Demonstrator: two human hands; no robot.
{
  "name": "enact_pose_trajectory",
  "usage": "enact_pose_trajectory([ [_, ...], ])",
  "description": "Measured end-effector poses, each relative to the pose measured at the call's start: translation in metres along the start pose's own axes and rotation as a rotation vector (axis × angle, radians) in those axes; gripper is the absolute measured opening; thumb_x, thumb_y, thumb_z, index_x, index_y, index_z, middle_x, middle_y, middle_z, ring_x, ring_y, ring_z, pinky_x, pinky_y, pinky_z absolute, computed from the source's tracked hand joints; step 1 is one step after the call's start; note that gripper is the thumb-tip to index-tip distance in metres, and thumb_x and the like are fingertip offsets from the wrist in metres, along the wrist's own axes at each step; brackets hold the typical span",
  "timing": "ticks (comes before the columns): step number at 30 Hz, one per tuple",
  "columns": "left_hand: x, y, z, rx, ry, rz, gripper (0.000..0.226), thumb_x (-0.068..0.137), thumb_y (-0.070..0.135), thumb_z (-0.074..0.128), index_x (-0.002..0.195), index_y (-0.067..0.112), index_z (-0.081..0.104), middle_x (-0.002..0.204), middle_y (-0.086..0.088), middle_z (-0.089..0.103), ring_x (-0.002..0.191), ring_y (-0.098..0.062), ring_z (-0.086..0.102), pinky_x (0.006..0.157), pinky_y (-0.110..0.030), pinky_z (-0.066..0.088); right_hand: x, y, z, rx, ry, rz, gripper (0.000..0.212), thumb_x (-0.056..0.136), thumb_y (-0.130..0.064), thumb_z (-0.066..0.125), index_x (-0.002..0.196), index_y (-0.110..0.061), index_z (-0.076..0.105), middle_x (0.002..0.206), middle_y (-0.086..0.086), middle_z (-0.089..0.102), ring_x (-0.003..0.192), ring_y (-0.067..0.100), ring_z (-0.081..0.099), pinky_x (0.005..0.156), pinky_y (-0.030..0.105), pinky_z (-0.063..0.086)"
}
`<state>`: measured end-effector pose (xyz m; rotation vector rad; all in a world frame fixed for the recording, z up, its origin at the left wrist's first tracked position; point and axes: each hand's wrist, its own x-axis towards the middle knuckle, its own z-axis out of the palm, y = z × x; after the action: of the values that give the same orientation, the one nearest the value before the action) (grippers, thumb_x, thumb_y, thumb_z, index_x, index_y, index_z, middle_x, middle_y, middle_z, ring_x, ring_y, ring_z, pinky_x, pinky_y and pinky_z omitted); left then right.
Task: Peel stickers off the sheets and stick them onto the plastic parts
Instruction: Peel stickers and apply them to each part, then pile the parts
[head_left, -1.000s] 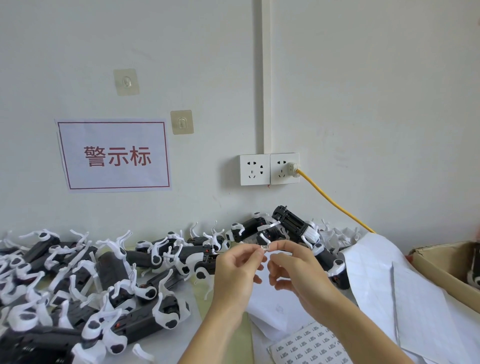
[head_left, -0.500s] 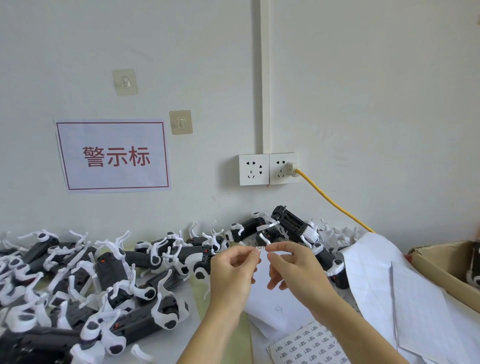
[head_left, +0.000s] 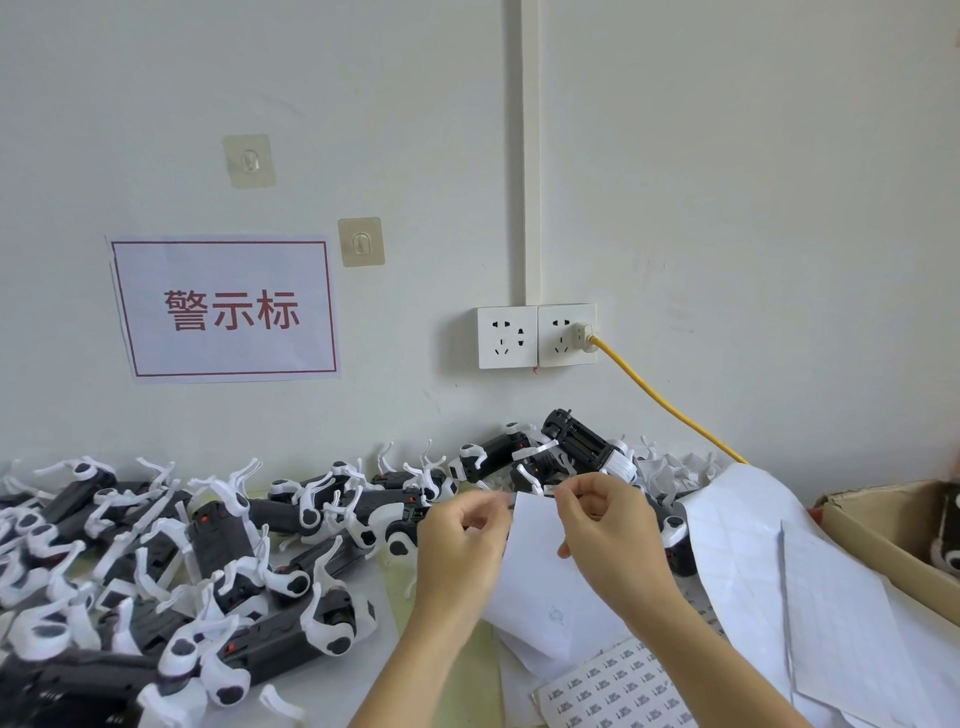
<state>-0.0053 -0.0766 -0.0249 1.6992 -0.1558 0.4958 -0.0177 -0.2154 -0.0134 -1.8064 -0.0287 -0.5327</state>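
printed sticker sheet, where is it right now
In the head view the printed sticker sheet lies flat at the bottom edge, right of centre, under the right forearm and below the blank white sheet held up between both hands.

Fingertips blurred over the sticker work
Left hand (head_left: 462, 545) smears at one o'clock; cardboard box (head_left: 883, 525) cut off at three o'clock.

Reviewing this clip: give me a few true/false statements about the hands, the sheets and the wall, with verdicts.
1. Both hands are raised over the table, fingers pinched near the top edge of a white paper sheet. True.
2. The yellow cable plugs into the left wall socket. False: the right socket.
3. Black-and-white plastic parts are piled left of the hands. True.
4. The printed sticker sheet hangs on the wall. False: it lies on the table below the right hand.
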Motion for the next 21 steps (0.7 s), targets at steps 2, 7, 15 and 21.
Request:
enact_pose_trajectory([
  [2, 0.005, -0.003, -0.008, 0.254, 0.119, 0.133, 0.032, 0.087, -0.004, 0.055, 0.102, 0.018, 0.072, 0.092, 0.010, 0.069, 0.096, -0.018, 0.062, 0.079, -0.020, 0.042, 0.002, 0.001, -0.003, -0.004, 0.009, 0.009, 0.016, 0.097, -0.017, 0.058, 0.083, -0.020, 0.066, 0.057, 0.002, 0.064, 0.047, 0.008, 0.063, 0.040, 0.012, 0.038],
  [7, 0.015, -0.021, -0.030, 0.943, -0.006, 0.141, 0.075, 0.083, 0.010, 0.056, 0.150, 0.032, 0.033, 0.155, 0.014, 0.031, 0.151, -0.017, 0.013, 0.117, -0.046, 0.021, 0.002, 0.003, -0.003, -0.035, -0.027, 0.025, 0.016, 0.097, -0.018, 0.056, 0.085, -0.022, 0.066, 0.054, -0.003, 0.059, 0.050, 0.009, 0.065, 0.039, 0.012, 0.038],
  [15, 0.015, -0.027, -0.031, 1.183, 0.047, 0.057, 0.050, 0.094, 0.035, 0.062, 0.139, 0.045, 0.042, 0.125, 0.017, 0.049, 0.127, -0.016, 0.031, 0.089, -0.038, 0.023, 0.001, 0.004, -0.002, -0.078, -0.082, 0.018, 0.015, 0.099, -0.024, 0.056, 0.087, -0.023, 0.065, 0.053, -0.007, 0.057, 0.051, 0.005, 0.065, 0.039, 0.011, 0.035],
  [21, 0.012, -0.011, -0.033, 1.022, 0.267, 0.053, 0.043, 0.087, 0.051, 0.067, 0.120, 0.025, 0.059, 0.105, 0.002, 0.061, 0.097, -0.024, 0.062, 0.079, -0.036, 0.045, 0.000, 0.002, -0.002, -0.064, -0.087, -0.010, 0.014, 0.098, -0.024, 0.055, 0.087, -0.022, 0.062, 0.062, -0.002, 0.063, 0.051, 0.004, 0.063, 0.040, 0.010, 0.037],
])
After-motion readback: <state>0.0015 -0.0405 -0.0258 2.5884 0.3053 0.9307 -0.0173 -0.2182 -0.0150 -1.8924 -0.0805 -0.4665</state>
